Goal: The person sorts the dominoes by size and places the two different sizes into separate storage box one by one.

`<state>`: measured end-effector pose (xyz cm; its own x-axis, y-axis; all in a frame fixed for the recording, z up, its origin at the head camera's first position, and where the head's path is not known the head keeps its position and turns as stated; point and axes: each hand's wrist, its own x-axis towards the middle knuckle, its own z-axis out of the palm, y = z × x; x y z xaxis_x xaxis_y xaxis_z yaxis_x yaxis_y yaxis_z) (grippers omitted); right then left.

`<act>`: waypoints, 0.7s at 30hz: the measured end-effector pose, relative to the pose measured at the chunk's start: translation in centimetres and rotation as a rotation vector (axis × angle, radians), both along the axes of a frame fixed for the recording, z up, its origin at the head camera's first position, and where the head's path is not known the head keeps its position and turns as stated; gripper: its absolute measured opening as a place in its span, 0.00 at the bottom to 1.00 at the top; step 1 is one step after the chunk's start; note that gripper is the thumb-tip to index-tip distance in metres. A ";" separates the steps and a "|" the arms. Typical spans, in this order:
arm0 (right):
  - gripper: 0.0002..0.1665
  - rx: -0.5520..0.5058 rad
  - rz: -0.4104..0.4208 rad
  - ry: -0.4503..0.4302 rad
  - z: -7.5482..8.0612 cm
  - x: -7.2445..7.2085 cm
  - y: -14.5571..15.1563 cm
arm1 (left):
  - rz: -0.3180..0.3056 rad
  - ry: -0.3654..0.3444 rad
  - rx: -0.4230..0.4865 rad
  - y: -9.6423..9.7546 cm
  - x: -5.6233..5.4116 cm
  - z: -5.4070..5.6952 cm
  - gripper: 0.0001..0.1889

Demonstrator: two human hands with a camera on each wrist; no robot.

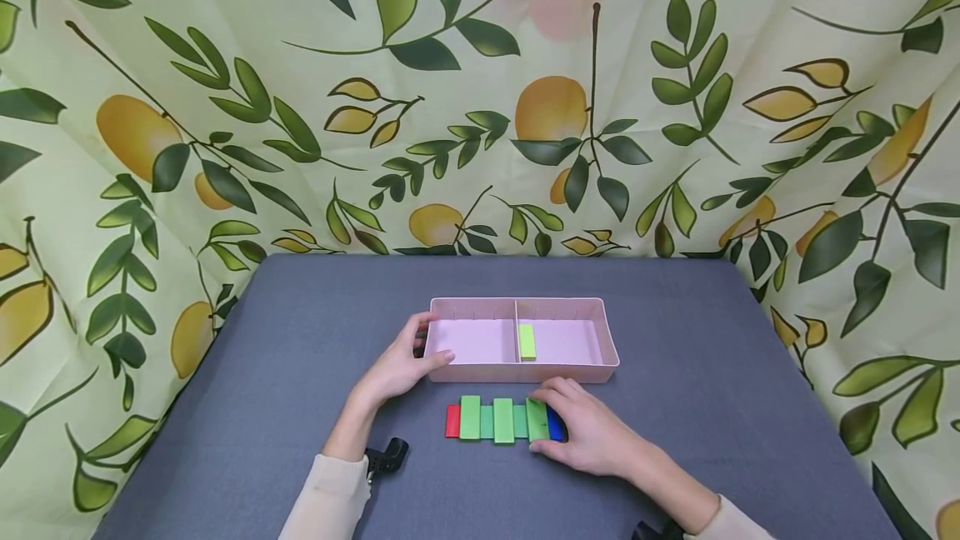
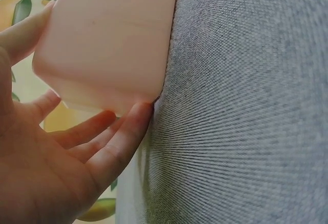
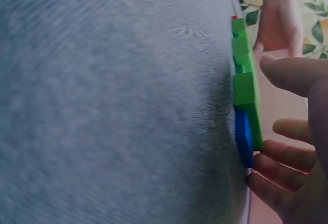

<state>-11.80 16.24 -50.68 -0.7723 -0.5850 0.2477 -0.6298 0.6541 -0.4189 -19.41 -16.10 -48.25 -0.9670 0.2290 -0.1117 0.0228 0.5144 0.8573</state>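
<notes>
A pink two-compartment box (image 1: 562, 372) sits on the table, and my left hand (image 1: 401, 361) grips its left end, thumb at the front corner and fingers round the back corner. In the left wrist view fingertips touch the box's end wall (image 2: 102, 34). In front of the box lies a row of flat blocks: a red block (image 1: 452, 421), three bright green blocks (image 1: 503, 421) with teal-green ones between, and a blue block (image 1: 556, 427). Over the row's right end my right hand (image 1: 588, 432) spreads thumb and fingers around the last green block (image 3: 244, 89); the thumb looks raised off it.
A yellow-green block (image 1: 527, 342) stands in the box's right compartment, beside the divider (image 1: 517, 332). Grey-blue cloth covers the table (image 1: 675, 315). A patterned leaf-and-fruit curtain (image 1: 480, 107) hangs behind. Black wrist devices (image 1: 387, 457) are on both wrists.
</notes>
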 end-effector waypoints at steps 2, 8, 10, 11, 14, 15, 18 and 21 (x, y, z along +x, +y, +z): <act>0.34 0.018 -0.002 -0.005 -0.2 0.0 0.0 | 0.001 0.000 0.004 0.0 0.0 0.0 0.41; 0.36 0.059 -0.020 -0.006 -0.4 0.0 -0.3 | 0.005 -0.006 0.009 0.0 0.0 0.1 0.41; 0.36 0.072 -0.017 0.014 -0.4 0.0 -0.4 | 0.003 -0.006 0.007 0.1 0.0 0.0 0.41; 0.36 0.080 -0.013 0.026 -0.4 0.0 -0.4 | 0.003 -0.004 0.006 0.1 0.0 0.0 0.41; 0.37 0.103 0.001 0.064 -0.4 0.0 -0.8 | 0.002 0.001 0.002 0.1 0.0 0.0 0.41; 0.37 0.111 0.005 0.071 -0.4 -0.1 -0.9 | 0.002 0.003 0.002 0.1 0.0 0.0 0.41; 0.37 0.133 0.005 0.081 -0.3 -0.1 -1.1 | 0.005 -0.005 0.000 0.1 0.0 0.0 0.41; 0.37 0.145 0.004 0.092 -0.3 -0.1 -1.3 | 0.003 -0.002 0.001 0.1 0.0 0.0 0.41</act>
